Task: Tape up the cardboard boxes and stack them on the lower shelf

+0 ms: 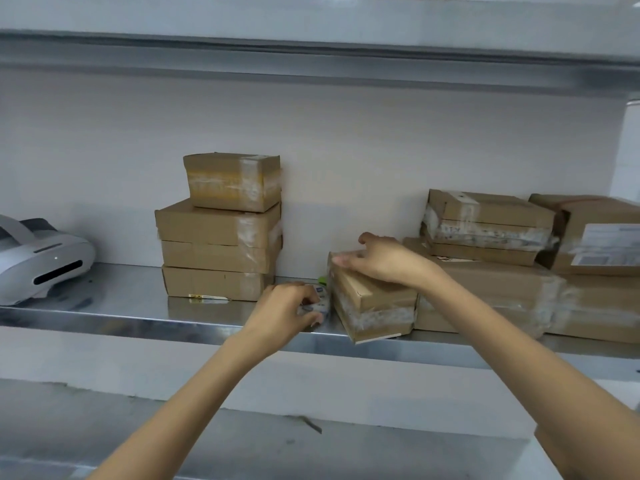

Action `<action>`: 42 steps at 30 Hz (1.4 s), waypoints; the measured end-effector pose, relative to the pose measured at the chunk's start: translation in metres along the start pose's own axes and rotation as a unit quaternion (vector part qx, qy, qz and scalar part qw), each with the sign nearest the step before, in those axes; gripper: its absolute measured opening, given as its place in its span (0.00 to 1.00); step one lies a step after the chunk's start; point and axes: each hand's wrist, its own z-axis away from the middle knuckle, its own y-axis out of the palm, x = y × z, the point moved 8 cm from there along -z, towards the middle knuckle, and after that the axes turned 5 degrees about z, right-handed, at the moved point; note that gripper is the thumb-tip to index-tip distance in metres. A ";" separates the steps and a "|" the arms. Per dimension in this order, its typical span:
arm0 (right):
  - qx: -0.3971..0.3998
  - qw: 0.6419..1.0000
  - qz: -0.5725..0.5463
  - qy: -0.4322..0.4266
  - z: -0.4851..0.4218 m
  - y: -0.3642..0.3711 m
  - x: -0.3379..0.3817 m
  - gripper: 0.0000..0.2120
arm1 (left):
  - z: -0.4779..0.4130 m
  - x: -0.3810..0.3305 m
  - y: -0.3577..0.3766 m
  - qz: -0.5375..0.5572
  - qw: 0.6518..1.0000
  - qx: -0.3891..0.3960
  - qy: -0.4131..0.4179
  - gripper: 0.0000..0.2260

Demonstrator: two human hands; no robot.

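Observation:
A small cardboard box (375, 308) wrapped in clear tape stands tilted at the front edge of the steel shelf (104, 320). My right hand (388, 261) lies on its top, fingers curled over the left end. My left hand (291, 306) is just left of that box and holds a roll of clear tape (317, 301) against the shelf. A stack of taped boxes (221, 230) stands to the left, a smaller box on top. More taped boxes (485, 226) are piled at the right.
A white and grey label printer (41, 258) sits at the shelf's left end. A box with a white shipping label (602, 237) lies at the far right. Another shelf (311, 46) runs overhead. A small green object (323, 280) shows behind the tape roll.

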 end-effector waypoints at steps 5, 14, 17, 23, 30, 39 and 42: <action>0.050 0.998 0.024 0.023 0.011 0.015 0.004 0.53 | 0.000 0.007 -0.009 0.059 0.996 -0.049 -0.046 0.09; 0.128 0.990 -0.017 -0.050 0.013 0.016 0.011 0.42 | 0.008 0.042 -0.031 0.266 0.938 -0.143 -0.169 0.02; 0.138 0.985 -0.016 -0.101 0.019 0.015 0.023 0.43 | 0.009 0.043 -0.034 0.311 0.917 -0.175 -0.178 0.02; 0.165 0.970 0.018 -0.178 0.025 0.009 0.042 0.44 | 0.005 0.041 -0.035 0.407 0.876 -0.185 -0.179 0.03; 0.200 0.959 -0.040 -0.196 0.031 0.015 0.043 0.38 | -0.012 0.032 -0.057 0.442 0.867 -0.193 -0.121 0.03; 0.153 0.942 -0.213 -0.211 0.031 0.012 0.033 0.37 | -0.014 0.009 -0.062 0.461 0.859 -0.203 -0.086 0.03; 0.064 0.942 -0.262 -0.197 0.029 0.000 0.021 0.25 | -0.012 0.006 -0.068 0.473 0.850 -0.214 -0.094 0.04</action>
